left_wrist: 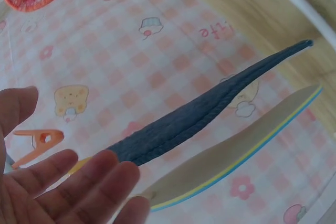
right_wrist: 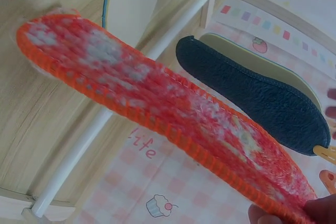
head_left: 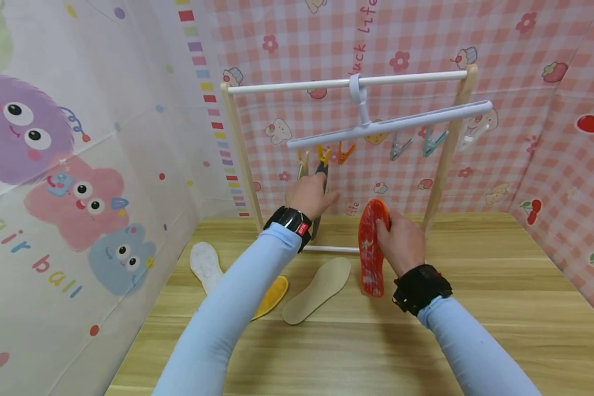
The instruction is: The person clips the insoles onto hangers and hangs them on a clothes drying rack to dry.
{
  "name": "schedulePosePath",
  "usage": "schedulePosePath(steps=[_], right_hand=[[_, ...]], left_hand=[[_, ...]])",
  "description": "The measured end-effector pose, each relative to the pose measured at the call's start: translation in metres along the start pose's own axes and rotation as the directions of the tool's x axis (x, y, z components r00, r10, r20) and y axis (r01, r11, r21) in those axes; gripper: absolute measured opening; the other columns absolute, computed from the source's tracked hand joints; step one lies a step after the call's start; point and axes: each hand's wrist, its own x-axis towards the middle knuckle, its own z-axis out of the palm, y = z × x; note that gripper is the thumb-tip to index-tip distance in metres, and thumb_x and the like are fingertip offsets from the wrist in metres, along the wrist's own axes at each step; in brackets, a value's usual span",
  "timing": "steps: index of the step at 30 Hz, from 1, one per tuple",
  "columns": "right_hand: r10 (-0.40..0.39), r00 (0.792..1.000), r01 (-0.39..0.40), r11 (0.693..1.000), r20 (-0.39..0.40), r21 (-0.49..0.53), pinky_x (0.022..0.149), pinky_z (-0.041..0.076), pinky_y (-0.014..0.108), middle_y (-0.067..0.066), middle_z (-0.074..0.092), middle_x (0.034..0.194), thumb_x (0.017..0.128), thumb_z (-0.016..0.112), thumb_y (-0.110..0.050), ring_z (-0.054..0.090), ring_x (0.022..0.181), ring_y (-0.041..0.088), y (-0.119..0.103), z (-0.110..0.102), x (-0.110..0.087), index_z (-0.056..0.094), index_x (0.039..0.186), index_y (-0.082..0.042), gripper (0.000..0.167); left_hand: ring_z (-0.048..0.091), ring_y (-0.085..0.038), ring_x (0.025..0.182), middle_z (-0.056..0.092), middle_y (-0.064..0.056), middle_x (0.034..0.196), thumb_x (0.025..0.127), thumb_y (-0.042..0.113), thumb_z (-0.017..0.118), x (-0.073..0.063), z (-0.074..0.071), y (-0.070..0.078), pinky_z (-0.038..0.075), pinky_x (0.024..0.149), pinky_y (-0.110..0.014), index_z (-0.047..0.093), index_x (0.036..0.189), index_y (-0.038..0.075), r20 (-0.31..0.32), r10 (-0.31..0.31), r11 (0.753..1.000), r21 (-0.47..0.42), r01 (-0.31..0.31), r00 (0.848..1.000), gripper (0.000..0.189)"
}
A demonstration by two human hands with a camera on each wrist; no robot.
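Observation:
In the head view, my right hand (head_left: 405, 243) holds up a red insole (head_left: 370, 250) with an orange stitched edge. Its thumb and fingers pinch one end, as the right wrist view shows. My left hand (head_left: 309, 197), thumb spread and fingers loosely extended, is beside a dark blue insole (left_wrist: 184, 124) hanging from a yellow clip (head_left: 324, 156). A beige insole (left_wrist: 236, 163) with a yellow and blue edge hangs next to the dark one. Above both hands, a pale blue hanger (head_left: 386, 128) carries the clips and tilts up toward the right.
An orange clip (head_left: 345, 153), a grey clip (head_left: 400, 147), a teal clip (head_left: 433, 143) and a white clip (head_left: 474, 137) hang farther right. The rack has wooden posts (head_left: 241, 159). Beige (head_left: 319, 289), yellow (head_left: 275, 296) and whitish (head_left: 205, 264) insoles lie on the wooden table (head_left: 515, 308).

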Motion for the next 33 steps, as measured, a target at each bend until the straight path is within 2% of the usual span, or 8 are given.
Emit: schedulePosePath(steps=[7, 11, 14, 19, 24, 26, 29, 33], right_hand=[[-0.006, 0.999, 0.005, 1.0, -0.043, -0.024, 0.051, 0.05, 0.036, 0.018, 0.069, 0.081, 0.101, 0.059, -0.025, 0.064, 0.062, 0.028, 0.0, 0.004, 0.001, 0.064, 0.107, 0.002, 0.028], [-0.006, 0.998, 0.005, 1.0, -0.059, -0.018, 0.052, 0.052, 0.038, 0.018, 0.069, 0.082, 0.101, 0.058, -0.026, 0.065, 0.063, 0.029, -0.001, 0.006, 0.002, 0.064, 0.106, 0.002, 0.029], [0.0, 0.999, -0.001, 1.0, -0.051, -0.008, 0.053, 0.054, 0.039, 0.019, 0.069, 0.083, 0.102, 0.057, -0.027, 0.066, 0.064, 0.029, -0.003, 0.006, 0.003, 0.063, 0.107, 0.002, 0.029], [-0.011, 0.997, 0.008, 0.999, -0.076, -0.039, 0.053, 0.053, 0.04, 0.019, 0.069, 0.081, 0.102, 0.056, -0.027, 0.067, 0.064, 0.031, -0.004, 0.007, 0.007, 0.063, 0.107, 0.002, 0.03], [-0.022, 0.994, 0.016, 0.998, -0.105, -0.06, 0.055, 0.052, 0.042, 0.019, 0.069, 0.082, 0.102, 0.056, -0.027, 0.066, 0.064, 0.031, -0.005, 0.01, 0.011, 0.064, 0.106, 0.001, 0.03], [-0.013, 0.995, 0.008, 0.999, -0.1, -0.048, 0.057, 0.054, 0.044, 0.019, 0.07, 0.085, 0.102, 0.056, -0.027, 0.067, 0.067, 0.032, -0.005, 0.012, 0.013, 0.064, 0.108, 0.001, 0.03], [-0.004, 0.995, -0.001, 0.999, -0.104, -0.041, 0.062, 0.056, 0.047, 0.02, 0.07, 0.09, 0.102, 0.056, -0.026, 0.069, 0.071, 0.033, -0.006, 0.014, 0.015, 0.064, 0.112, 0.001, 0.03], [-0.014, 0.992, 0.007, 0.998, -0.122, -0.059, 0.062, 0.055, 0.047, 0.02, 0.071, 0.09, 0.102, 0.057, -0.025, 0.069, 0.071, 0.034, -0.007, 0.017, 0.019, 0.064, 0.112, 0.001, 0.03]], left_hand=[[0.064, -0.02, 0.071, 0.068, -0.002, 0.09, 0.093, 0.053, 0.061, 0.015, -0.009, 0.011, 0.049, 0.056, -0.037, 0.067, 0.115, 0.014, -0.087, 0.01, 1.0, -0.012, -0.011, 0.996, 0.045], [0.063, -0.021, 0.084, 0.069, -0.003, 0.102, 0.093, 0.055, 0.059, 0.021, -0.011, 0.017, 0.051, 0.06, -0.038, 0.065, 0.124, 0.017, -0.135, 0.0, 1.0, -0.028, -0.004, 0.991, 0.049], [0.062, -0.021, 0.085, 0.068, -0.003, 0.103, 0.093, 0.058, 0.059, 0.026, -0.012, 0.021, 0.051, 0.06, -0.036, 0.064, 0.125, 0.018, -0.17, -0.004, 1.0, -0.031, -0.002, 0.985, 0.051], [0.063, -0.018, 0.07, 0.067, 0.001, 0.086, 0.092, 0.061, 0.059, 0.035, -0.011, 0.027, 0.049, 0.055, -0.034, 0.062, 0.121, 0.02, -0.221, 0.015, 1.0, 0.015, -0.012, 0.975, 0.05], [0.062, -0.017, 0.062, 0.062, 0.004, 0.071, 0.091, 0.062, 0.058, 0.04, -0.01, 0.033, 0.048, 0.05, -0.035, 0.061, 0.096, 0.021, -0.253, -0.003, 0.998, 0.062, 0.019, 0.967, 0.042], [0.061, -0.016, 0.061, 0.061, 0.004, 0.069, 0.092, 0.062, 0.058, 0.04, -0.009, 0.035, 0.048, 0.051, -0.034, 0.059, 0.091, 0.022, -0.266, -0.008, 0.998, 0.06, 0.024, 0.964, 0.04], [0.063, -0.017, 0.066, 0.064, 0.004, 0.072, 0.091, 0.062, 0.058, 0.041, -0.008, 0.036, 0.048, 0.057, -0.035, 0.06, 0.093, 0.023, -0.294, -0.002, 0.998, 0.062, 0.021, 0.956, 0.039], [0.066, -0.021, 0.08, 0.068, 0.003, 0.08, 0.091, 0.064, 0.057, 0.043, -0.006, 0.036, 0.049, 0.074, -0.038, 0.062, 0.095, 0.024, -0.307, -0.016, 0.996, 0.082, 0.043, 0.952, 0.041]])
